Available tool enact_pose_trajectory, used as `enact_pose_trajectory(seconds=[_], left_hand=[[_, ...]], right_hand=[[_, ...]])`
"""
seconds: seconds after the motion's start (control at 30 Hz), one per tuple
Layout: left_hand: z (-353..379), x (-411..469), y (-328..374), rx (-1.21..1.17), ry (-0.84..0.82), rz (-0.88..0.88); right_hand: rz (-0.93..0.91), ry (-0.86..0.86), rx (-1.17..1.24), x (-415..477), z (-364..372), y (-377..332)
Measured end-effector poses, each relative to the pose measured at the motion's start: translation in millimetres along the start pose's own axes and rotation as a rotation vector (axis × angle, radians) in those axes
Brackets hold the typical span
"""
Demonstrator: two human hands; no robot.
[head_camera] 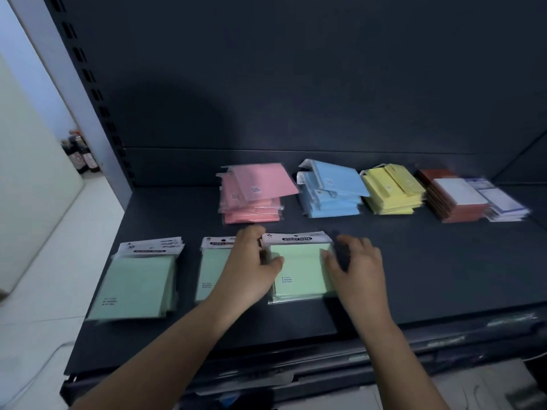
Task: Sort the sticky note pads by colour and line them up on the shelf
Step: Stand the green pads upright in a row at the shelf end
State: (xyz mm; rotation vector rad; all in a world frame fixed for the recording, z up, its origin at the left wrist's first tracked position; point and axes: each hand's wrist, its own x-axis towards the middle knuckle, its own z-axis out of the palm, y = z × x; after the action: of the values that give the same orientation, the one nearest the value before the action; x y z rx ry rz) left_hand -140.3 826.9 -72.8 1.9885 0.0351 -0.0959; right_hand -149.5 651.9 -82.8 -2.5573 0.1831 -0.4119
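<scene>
Three stacks of green sticky note pads lie along the front of the dark shelf (266, 324): a left stack (134, 281), a middle stack (211, 269) and a right stack (299, 269). My left hand (251, 267) grips the left edge of the right green stack, thumb on top. On that stack's right edge, my right hand (355, 270) holds on with curled fingers. Further back lie loose piles of pink pads (254, 192), blue pads (331, 192) and yellow pads (390, 189).
A pile of brown-red pads with white labels (455, 196) and a pile of blue-and-white pads (503, 199) lie at the back right. The shelf's slotted upright (97, 96) stands at the left. Beyond it are bottles (80, 155) on a white floor.
</scene>
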Motion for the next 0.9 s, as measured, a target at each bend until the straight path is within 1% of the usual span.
enact_pose_trajectory(seconds=[0.1, 0.17, 0.23, 0.4, 0.47, 0.53, 0.57, 0.63, 0.7, 0.77, 0.83, 0.9], left_hand=[[4, -9, 3, -0.226, -0.136, -0.217], [7, -9, 7, -0.358, -0.16, -0.338], [11, -5, 9, -0.477, -0.112, -0.389], [19, 0, 16, -0.702, 0.137, -0.42], [20, 1, 19, -0.781, 0.139, -0.442], [19, 2, 20, -0.794, 0.056, -0.42], [19, 2, 21, -0.773, 0.019, -0.382], [18, 1, 23, -0.712, -0.003, -0.264], [20, 1, 23, -0.588, 0.023, -0.096], [22, -1, 22, -0.486, 0.045, 0.039], [24, -1, 18, -0.412, 0.03, 0.101], [27, -1, 13, -0.341, -0.006, 0.108]], right_hand=[[0.087, -0.111, -0.098, -2, -5, 3], [0.123, -0.199, -0.074, -3, -4, 1], [0.138, -0.236, -0.005, -3, -3, -2], [0.24, -0.264, 0.204, -1, 2, 2], [0.302, -0.248, 0.386, -1, 2, 4], [0.344, -0.219, 0.682, -1, -1, 5], [0.331, -0.191, 0.811, -1, -3, 7], [0.26, -0.12, 0.949, 1, -8, 11], [0.17, -0.081, 0.99, 5, -11, 14], [0.119, -0.082, 1.003, 6, -11, 15], [0.112, -0.11, 0.999, 4, -9, 16], [0.111, -0.134, 0.993, 3, -6, 19]])
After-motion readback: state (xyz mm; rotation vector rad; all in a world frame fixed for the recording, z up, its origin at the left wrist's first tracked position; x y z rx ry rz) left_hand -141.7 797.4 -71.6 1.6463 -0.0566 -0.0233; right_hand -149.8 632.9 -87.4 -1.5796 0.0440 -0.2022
